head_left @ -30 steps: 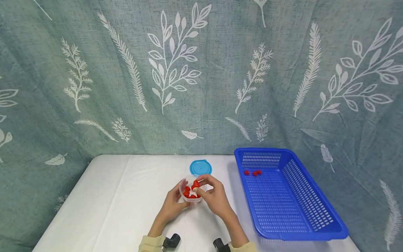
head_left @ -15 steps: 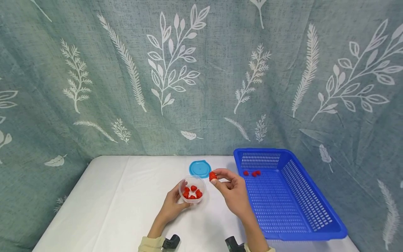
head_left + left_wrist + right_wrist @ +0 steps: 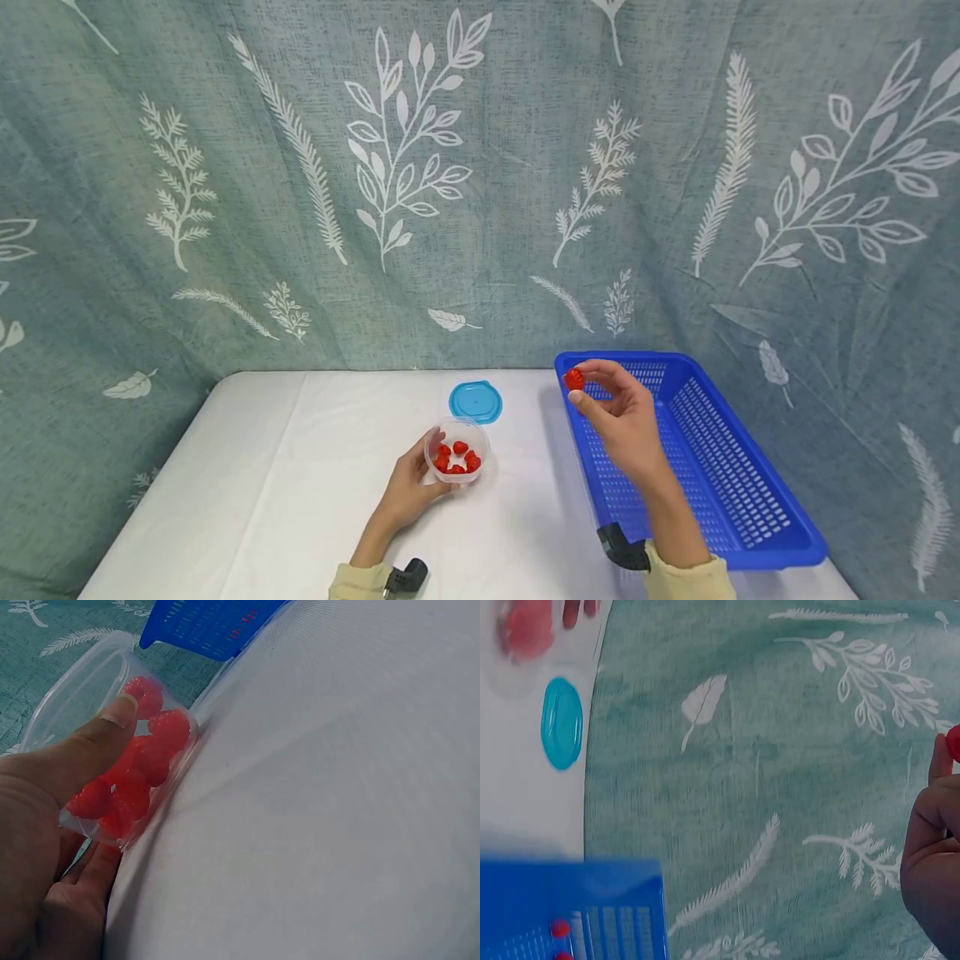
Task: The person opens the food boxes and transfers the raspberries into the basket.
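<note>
My left hand point(image 3: 407, 493) grips a round clear plastic container point(image 3: 482, 442) on the white table, thumb and fingers on either side of it. Several red raspberries point(image 3: 472, 461) lie inside; the left wrist view shows their bumpy skin through the wall point(image 3: 152, 760). Over the far left corner of the blue basket point(image 3: 701, 467), my right hand point(image 3: 628, 423) pinches one raspberry point(image 3: 574, 379) between thumb and fingertips. In the right wrist view that raspberry point(image 3: 954, 742) is cut off by the frame edge. Loose raspberries point(image 3: 560, 928) lie in the basket, hidden by my hand in the head view.
Just behind the container lies a blue lid point(image 3: 476, 402), flat on the white table point(image 3: 300, 500). The basket's raised perforated walls stand along the table's right side. A green leaf-patterned cloth point(image 3: 480, 183) hangs behind the table's far edge.
My right hand has lifted a raspberry out of the container and carried it right and away from me, to above the basket's corner. My left hand keeps its grip on the container.
</note>
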Available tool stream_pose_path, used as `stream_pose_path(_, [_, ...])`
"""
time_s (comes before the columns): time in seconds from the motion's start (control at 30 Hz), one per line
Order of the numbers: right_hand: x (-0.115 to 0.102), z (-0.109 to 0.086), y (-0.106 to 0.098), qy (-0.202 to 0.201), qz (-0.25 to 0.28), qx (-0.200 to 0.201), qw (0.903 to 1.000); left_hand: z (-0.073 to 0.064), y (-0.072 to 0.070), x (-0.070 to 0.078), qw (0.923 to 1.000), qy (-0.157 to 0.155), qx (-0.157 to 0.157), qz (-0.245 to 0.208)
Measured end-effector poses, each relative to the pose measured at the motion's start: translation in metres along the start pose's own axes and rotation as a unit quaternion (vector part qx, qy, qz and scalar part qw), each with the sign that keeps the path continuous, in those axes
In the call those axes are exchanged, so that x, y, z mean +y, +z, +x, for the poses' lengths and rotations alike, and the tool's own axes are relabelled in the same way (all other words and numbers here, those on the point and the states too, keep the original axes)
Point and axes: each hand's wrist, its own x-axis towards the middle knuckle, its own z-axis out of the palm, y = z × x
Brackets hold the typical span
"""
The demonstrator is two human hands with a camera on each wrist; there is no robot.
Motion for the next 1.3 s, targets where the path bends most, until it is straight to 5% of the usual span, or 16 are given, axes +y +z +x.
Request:
stream_pose_path(0.67, [0.038, 0.026, -0.056, 0.007, -0.063, 0.002, 0.998, 0.001, -0.003, -0.004, 1.0, 0.0, -0.004, -0.004])
stream_pose_path(1.3, [0.097, 0.052, -0.11, 0.046, -0.142, 0.023, 0.9886, 0.003, -0.002, -0.001, 0.9999, -0.011, 0.001, -0.008])
